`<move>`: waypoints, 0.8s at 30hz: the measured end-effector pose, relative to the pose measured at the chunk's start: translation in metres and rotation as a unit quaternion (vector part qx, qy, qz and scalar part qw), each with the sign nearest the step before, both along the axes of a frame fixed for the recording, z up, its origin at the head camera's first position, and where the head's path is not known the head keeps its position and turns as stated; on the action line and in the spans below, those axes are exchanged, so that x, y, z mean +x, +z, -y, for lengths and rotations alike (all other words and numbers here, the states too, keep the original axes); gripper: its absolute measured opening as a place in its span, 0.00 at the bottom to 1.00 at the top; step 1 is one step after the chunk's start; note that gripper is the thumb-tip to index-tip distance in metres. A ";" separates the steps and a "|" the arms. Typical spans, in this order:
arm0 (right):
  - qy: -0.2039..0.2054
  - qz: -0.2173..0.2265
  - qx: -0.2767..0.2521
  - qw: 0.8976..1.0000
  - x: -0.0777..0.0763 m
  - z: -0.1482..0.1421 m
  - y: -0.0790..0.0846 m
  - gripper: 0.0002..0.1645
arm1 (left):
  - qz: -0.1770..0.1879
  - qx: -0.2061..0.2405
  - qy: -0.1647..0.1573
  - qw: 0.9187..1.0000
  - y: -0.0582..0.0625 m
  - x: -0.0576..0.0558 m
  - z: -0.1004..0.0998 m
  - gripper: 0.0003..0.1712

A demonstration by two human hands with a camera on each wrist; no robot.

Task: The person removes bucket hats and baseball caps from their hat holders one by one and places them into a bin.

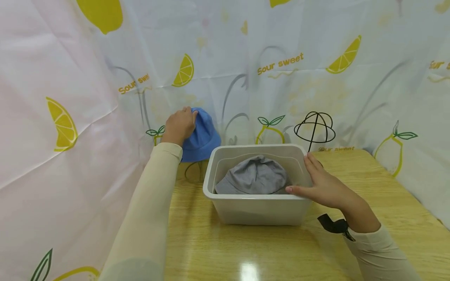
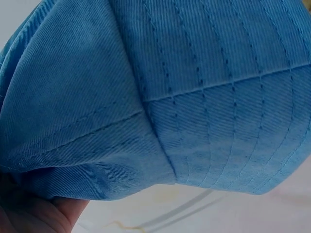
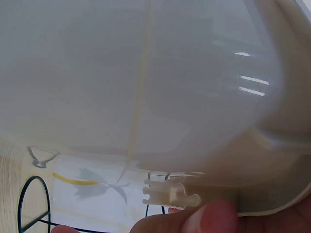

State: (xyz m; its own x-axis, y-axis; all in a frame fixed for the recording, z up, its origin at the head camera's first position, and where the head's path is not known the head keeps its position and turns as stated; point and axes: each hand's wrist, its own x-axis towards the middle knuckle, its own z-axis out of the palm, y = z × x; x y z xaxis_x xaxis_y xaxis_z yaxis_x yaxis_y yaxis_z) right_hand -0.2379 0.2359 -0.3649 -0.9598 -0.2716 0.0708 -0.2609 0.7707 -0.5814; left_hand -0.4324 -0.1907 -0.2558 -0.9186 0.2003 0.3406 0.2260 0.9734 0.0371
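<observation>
In the head view my left hand (image 1: 180,124) grips the crown of a blue bucket hat (image 1: 202,140), left of and behind a white plastic box (image 1: 260,212). The hat's stitched brim (image 2: 228,107) fills much of the left wrist view. Inside the box lies a crumpled grey bucket hat (image 1: 254,175). My right hand (image 1: 327,187) holds the box at its right front corner, thumb over the rim and fingers along the right side. The box's smooth wall (image 3: 97,87) takes up most of the right wrist view.
A black wire hat stand (image 1: 315,128) stands behind the box to the right. Part of another wire stand (image 1: 192,172) shows below the blue hat. The wooden table (image 1: 379,203) meets a lemon-print cloth (image 1: 225,47) at the back and left.
</observation>
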 end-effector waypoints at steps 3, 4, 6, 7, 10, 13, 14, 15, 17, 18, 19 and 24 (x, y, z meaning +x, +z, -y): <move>-0.001 0.000 0.000 1.000 0.000 -0.001 0.000 0.76 | 0.005 0.011 0.002 1.000 -0.001 -0.001 -0.001 0.31; -0.001 0.000 0.000 1.000 0.001 -0.001 0.000 0.76 | 0.008 0.013 0.003 1.000 -0.002 -0.001 -0.003 0.31; -0.001 0.000 -0.002 1.000 0.001 -0.001 0.000 0.76 | 0.014 0.014 0.003 1.000 -0.004 -0.002 -0.006 0.31; -0.001 0.000 -0.002 1.000 0.001 -0.001 0.000 0.76 | 0.015 0.012 0.002 1.000 -0.006 -0.002 -0.008 0.30; 0.000 0.000 -0.005 1.000 0.001 -0.001 0.000 0.76 | 0.015 -0.011 -0.003 1.000 -0.012 -0.004 -0.013 0.30; -0.001 0.000 -0.005 1.000 0.000 0.000 -0.001 0.76 | 0.011 -0.034 -0.006 0.999 -0.016 -0.005 -0.018 0.31; -0.001 0.000 -0.005 1.000 0.000 0.000 -0.001 0.76 | 0.009 -0.038 -0.007 0.999 -0.017 -0.006 -0.019 0.31; -0.002 0.001 -0.005 1.000 0.000 0.000 -0.001 0.76 | 0.007 -0.040 -0.006 0.999 -0.018 -0.006 -0.019 0.32; -0.002 0.000 -0.003 1.000 0.000 0.000 -0.001 0.76 | 0.003 -0.030 -0.001 1.000 -0.018 -0.007 -0.020 0.32; -0.002 0.001 -0.004 1.000 0.000 0.000 -0.001 0.76 | 0.001 -0.018 0.003 1.000 -0.017 -0.008 -0.019 0.33; -0.001 0.001 -0.004 1.000 0.000 0.000 -0.001 0.76 | -0.002 -0.005 0.006 1.000 -0.017 -0.008 -0.019 0.33; 0.002 0.001 -0.009 1.000 0.000 0.000 0.001 0.76 | -0.016 0.088 0.018 0.996 -0.011 -0.008 -0.016 0.38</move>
State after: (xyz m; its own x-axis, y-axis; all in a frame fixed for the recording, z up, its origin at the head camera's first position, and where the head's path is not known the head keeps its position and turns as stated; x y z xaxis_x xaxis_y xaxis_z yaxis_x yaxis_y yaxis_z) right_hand -0.2374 0.2357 -0.3639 -0.9591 -0.2732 0.0743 -0.2623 0.7587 -0.5963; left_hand -0.4409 -0.1747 -0.2669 -0.9123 0.1022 0.3966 0.1947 0.9601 0.2005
